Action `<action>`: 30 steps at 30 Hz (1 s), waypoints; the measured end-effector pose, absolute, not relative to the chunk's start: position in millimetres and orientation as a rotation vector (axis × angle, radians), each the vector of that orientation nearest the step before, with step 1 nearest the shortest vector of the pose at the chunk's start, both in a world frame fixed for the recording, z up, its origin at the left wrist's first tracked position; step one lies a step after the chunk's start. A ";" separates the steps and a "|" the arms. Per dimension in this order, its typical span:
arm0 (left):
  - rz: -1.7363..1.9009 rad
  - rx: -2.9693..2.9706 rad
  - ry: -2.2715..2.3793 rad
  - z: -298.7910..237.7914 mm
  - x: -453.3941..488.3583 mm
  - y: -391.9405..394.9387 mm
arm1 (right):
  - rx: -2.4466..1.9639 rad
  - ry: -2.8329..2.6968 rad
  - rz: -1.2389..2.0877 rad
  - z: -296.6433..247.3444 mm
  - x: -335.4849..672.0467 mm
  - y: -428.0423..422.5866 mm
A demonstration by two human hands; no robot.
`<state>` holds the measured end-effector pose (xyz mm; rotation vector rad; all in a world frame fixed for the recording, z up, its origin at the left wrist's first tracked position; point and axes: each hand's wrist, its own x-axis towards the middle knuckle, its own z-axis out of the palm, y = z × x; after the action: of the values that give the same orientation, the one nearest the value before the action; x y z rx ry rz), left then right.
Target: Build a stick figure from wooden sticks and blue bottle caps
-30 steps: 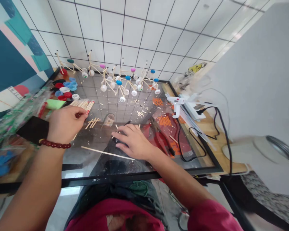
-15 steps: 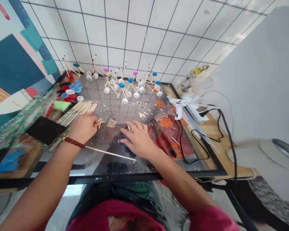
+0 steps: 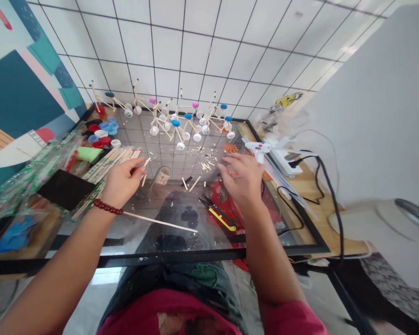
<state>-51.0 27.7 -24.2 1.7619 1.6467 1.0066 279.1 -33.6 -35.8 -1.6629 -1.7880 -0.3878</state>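
Note:
My left hand (image 3: 125, 179), with a red bead bracelet at the wrist, is closed in a pinch on a small joined piece of wooden sticks (image 3: 147, 162). My right hand (image 3: 242, 177) has its fingers spread and appears to hold nothing. Its fingertips are close to a white glue gun (image 3: 260, 148), partly hidden behind the hand; I cannot tell if they touch. A long thin wooden stick (image 3: 160, 222) lies in front of my left wrist. Short cut sticks (image 3: 195, 183) lie on the glass between my hands. Scissors and a yellow-handled cutter (image 3: 222, 219) rest left of my right forearm.
Several small stick-and-bottle-cap models (image 3: 176, 124) stand along the tiled wall. Loose bottle caps (image 3: 101, 133) and wrapped chopsticks (image 3: 106, 167) lie at the left. A white power strip (image 3: 286, 160) and black cable (image 3: 330, 186) are at the right. Wood scraps litter the glass tabletop (image 3: 136, 237).
My right hand has moved right and away from me, from the middle to beside the glue gun. Pliers seen before are now hidden; the cutter and scissors show. My left hand has barely shifted.

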 end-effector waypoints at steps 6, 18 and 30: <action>1.206 1.212 1.238 -21.5 -40.1 25.5 | -1.722 -1.676 -0.404 -43.9 304.3 -25.1; 0.672 2.759 1.411 -36.6 -36.4 3.1 | -1.724 -1.668 -0.476 -56.4 310.4 -22.0; 0.248 2.640 1.688 -18.0 -43.2 -0.2 | -1.601 -1.626 -0.527 -55.4 316.0 -27.7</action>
<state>-43.2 -0.2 -18.0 2.6405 1.6879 0.2481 316.0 -27.7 -55.4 -1.6012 -1.6263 -0.5267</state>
